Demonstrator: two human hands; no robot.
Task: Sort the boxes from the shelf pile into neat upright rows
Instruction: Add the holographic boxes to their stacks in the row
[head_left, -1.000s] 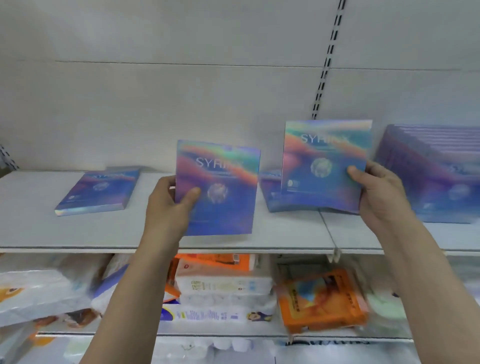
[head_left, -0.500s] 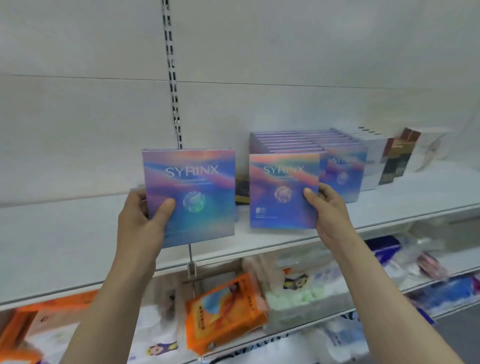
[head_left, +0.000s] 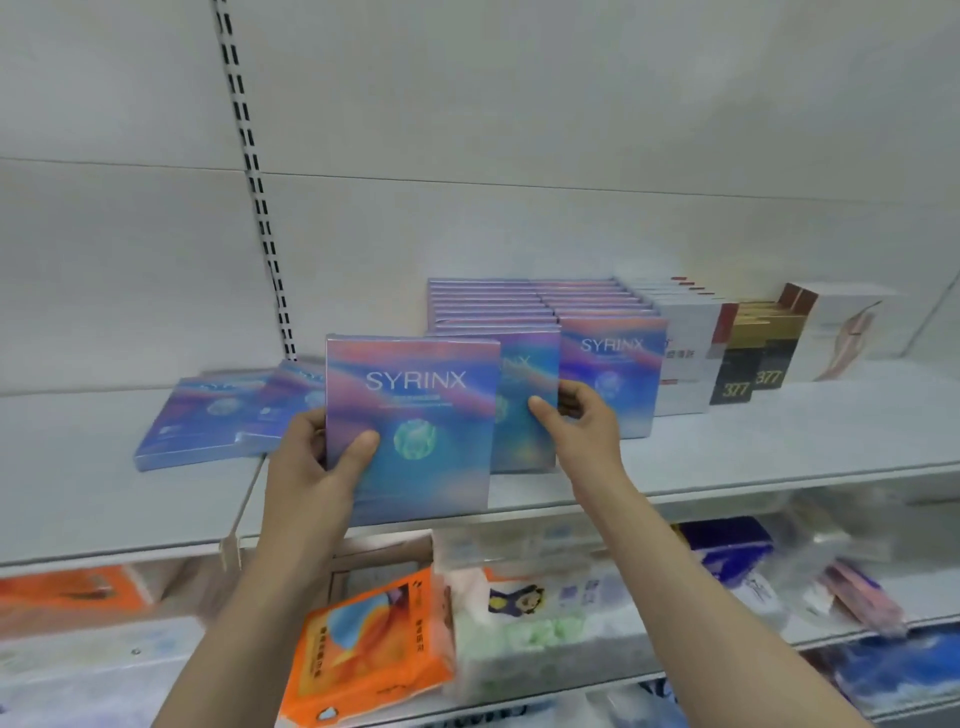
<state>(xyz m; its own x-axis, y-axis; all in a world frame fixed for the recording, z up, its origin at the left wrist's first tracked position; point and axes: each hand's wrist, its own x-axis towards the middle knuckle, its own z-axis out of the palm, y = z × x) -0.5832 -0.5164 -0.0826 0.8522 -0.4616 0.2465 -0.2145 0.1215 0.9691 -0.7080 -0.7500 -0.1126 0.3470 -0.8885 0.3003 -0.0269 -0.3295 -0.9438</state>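
My left hand (head_left: 322, 457) grips an iridescent blue-pink SYRINX box (head_left: 415, 426) upright, in front of the white shelf (head_left: 753, 457). Behind it, my right hand (head_left: 582, 421) holds a second SYRINX box (head_left: 522, 415) by its right edge, standing it at the front of the left upright row (head_left: 493, 306). Another upright row of SYRINX boxes (head_left: 613, 364) stands beside it on the right. Two SYRINX boxes (head_left: 218, 421) lie flat and overlapping on the shelf to the left, partly hidden by the box in my left hand.
White boxes (head_left: 685, 358), black-and-gold "377" boxes (head_left: 753, 364) and a pale box (head_left: 847, 332) stand right of the rows. A slotted upright (head_left: 254, 182) runs up the back wall. The lower shelf holds orange tissue packs (head_left: 369, 654) and other wrapped goods.
The view has swung right and closer. My right hand carried its box back against the left upright row. My left hand brought its box to the right, in front of that one.
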